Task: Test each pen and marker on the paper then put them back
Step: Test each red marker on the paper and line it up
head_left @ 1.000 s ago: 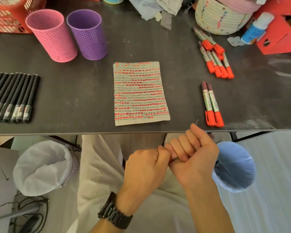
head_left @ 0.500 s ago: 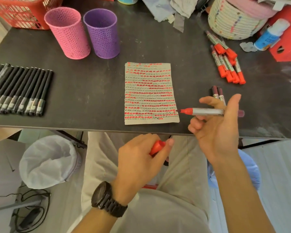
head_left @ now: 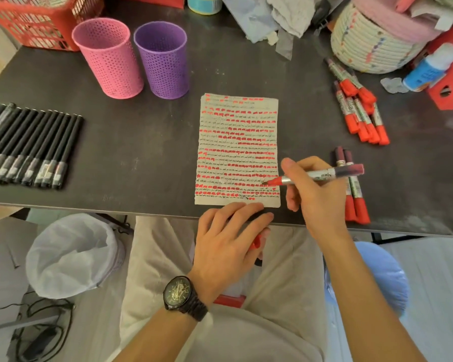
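Observation:
A sheet of paper point(head_left: 238, 142) covered in rows of red and black marks lies near the table's front edge. My right hand point(head_left: 315, 194) grips an uncapped red marker point(head_left: 322, 175), its tip resting on the paper's lower right. My left hand point(head_left: 228, 241) presses its fingertips on the paper's bottom edge and holds the red cap point(head_left: 256, 241) under the palm. Two capped red markers point(head_left: 352, 194) lie just right of my right hand. Several more red markers point(head_left: 358, 108) lie farther back on the right. A row of black pens point(head_left: 29, 147) sits at the left.
A pink cup point(head_left: 107, 56) and a purple cup point(head_left: 162, 58) stand behind the paper. A red basket point(head_left: 34, 24) is back left, a woven basket point(head_left: 372, 40) and a glue bottle point(head_left: 429, 66) back right. A lined bin point(head_left: 71, 254) stands below the table.
The marker came apart from its cap. My right hand carried it up over the table and set its tip on the paper; my left hand came up to hold the paper's edge.

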Motion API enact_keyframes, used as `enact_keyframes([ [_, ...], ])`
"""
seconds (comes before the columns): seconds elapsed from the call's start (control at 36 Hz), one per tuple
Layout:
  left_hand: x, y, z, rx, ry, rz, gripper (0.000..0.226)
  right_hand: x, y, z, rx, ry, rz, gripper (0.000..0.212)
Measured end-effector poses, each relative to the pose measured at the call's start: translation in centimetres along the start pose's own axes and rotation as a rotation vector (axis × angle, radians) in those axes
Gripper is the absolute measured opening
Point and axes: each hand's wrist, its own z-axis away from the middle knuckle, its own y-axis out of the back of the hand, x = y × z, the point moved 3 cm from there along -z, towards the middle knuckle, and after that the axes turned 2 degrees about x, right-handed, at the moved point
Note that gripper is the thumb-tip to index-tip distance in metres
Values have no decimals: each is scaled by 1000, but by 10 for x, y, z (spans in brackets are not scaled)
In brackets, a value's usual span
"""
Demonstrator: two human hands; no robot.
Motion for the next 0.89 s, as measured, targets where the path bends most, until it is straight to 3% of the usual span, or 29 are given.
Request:
enact_keyframes([
  [0.08,-2,-3,-1,46,-14,-2,23,7,-3,3,80,28,116,35],
  [0.25,-4,-7,-1,121,-34,-5,24,11,-6,6,123,50,284,28],
  [0.89,-4,-11,0,133,-27,-12,22,10,-10,6,114,120,357,29],
])
